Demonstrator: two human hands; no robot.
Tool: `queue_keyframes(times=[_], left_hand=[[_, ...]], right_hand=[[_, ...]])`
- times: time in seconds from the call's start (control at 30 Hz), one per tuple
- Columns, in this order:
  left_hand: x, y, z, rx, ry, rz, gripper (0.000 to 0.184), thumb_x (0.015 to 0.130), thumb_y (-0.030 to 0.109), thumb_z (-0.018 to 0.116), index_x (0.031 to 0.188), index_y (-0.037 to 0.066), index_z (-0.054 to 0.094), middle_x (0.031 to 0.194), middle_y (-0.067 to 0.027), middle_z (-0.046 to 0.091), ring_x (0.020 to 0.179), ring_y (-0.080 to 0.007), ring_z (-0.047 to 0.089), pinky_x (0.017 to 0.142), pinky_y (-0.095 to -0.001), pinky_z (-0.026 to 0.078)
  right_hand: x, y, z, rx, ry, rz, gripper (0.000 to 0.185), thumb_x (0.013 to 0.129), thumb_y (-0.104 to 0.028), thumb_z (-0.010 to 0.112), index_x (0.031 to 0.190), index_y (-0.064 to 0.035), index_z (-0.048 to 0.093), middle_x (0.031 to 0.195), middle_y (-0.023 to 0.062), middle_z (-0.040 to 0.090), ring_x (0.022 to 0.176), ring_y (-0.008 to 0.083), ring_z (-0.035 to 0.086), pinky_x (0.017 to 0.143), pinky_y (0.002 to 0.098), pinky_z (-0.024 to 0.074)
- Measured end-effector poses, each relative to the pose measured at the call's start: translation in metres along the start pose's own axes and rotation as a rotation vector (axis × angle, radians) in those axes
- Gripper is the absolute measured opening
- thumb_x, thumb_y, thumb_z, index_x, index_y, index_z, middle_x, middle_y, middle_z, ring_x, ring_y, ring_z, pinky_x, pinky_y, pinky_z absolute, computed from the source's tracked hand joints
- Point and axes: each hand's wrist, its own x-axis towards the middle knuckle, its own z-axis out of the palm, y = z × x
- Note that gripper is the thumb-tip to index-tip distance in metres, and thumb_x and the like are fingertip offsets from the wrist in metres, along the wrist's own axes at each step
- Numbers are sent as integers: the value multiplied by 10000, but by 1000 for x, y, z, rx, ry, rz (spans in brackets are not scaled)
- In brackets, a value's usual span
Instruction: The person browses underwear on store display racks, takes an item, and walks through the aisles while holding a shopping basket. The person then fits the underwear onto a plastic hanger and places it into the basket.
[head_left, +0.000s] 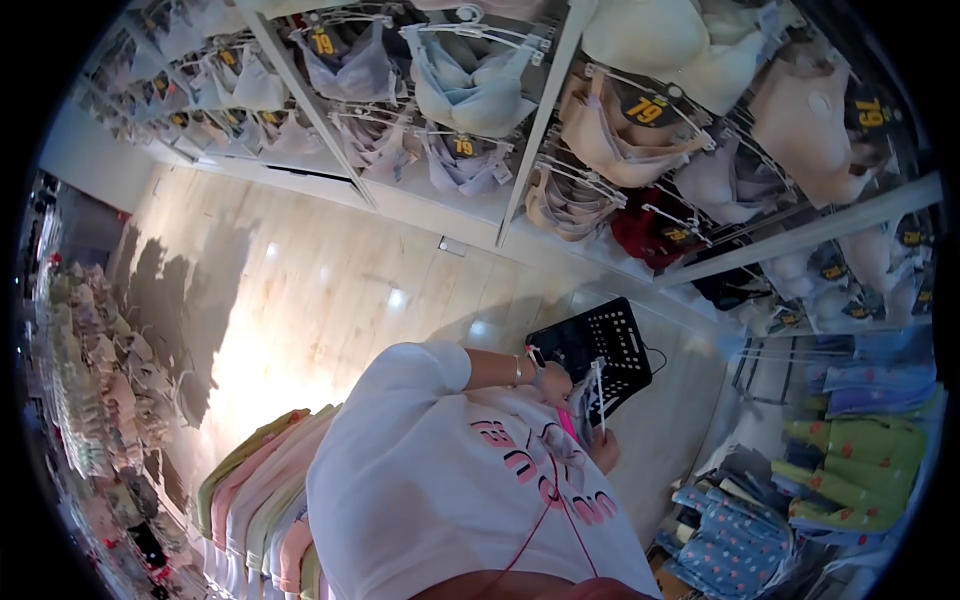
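Observation:
My left hand (553,383), with a bracelet on the wrist, is bent inward in front of my white sweatshirt (430,470). Its fingers are partly hidden and close around a greyish garment (586,398). A white hanger (600,385) runs along that garment. At the hanger's lower end, my right hand (605,452) is closed on it, partly covered by my sleeve and the cloth. Between the hands shows a bright pink strip (567,424) that I cannot identify. Just beyond them is a black perforated basket (620,335); whether it hangs from my arm or stands lower is unclear.
Wall racks of bras (475,85) on hangers, with "79" tags, line the far side above a pale wood floor (330,270). A rail of pastel clothes (265,490) stands close at left. Folded pajamas (735,530) hang at lower right. More garments (95,380) fill the left edge.

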Motion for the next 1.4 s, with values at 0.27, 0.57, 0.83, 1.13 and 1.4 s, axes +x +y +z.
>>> queue_keyframes(times=[0.27,0.57,0.83,1.13,1.4], left_hand=[[21,-11,62,54,236,-167,402,802,339,472,672,11,665,654,-186,633,628,-355,631,627,-480,496],[-12,-19,99,-76,292,-265,353,791,301,472,687,31,675,705,-204,637,644,-378,627,579,-495,486],[-20,-31,125,-18,306,-207,321,815,243,463,675,21,648,671,-194,623,631,-387,613,597,-494,494],[-37,-42,135,-189,518,-235,434,877,374,450,718,29,659,695,-181,640,622,-367,614,584,-499,480],[-40,-33,103,-320,663,-387,454,877,402,449,726,30,661,701,-181,642,628,-366,617,588,-497,481]], right_hand=[[-11,45,54,275,70,-154,181,764,-105,576,911,-31,651,712,199,610,655,361,602,598,428,452],[-14,5,34,186,-37,-235,169,761,-111,561,884,-40,654,703,186,608,655,344,601,587,426,440],[12,-9,35,162,-97,-526,124,729,-105,565,801,-26,628,690,189,580,632,368,563,572,445,418],[65,-56,39,82,-326,-782,184,737,-97,553,875,-61,668,769,146,626,709,336,589,666,415,421],[108,-92,36,-2,-561,-972,154,738,-91,566,853,-54,663,743,136,619,689,330,577,650,405,408]])
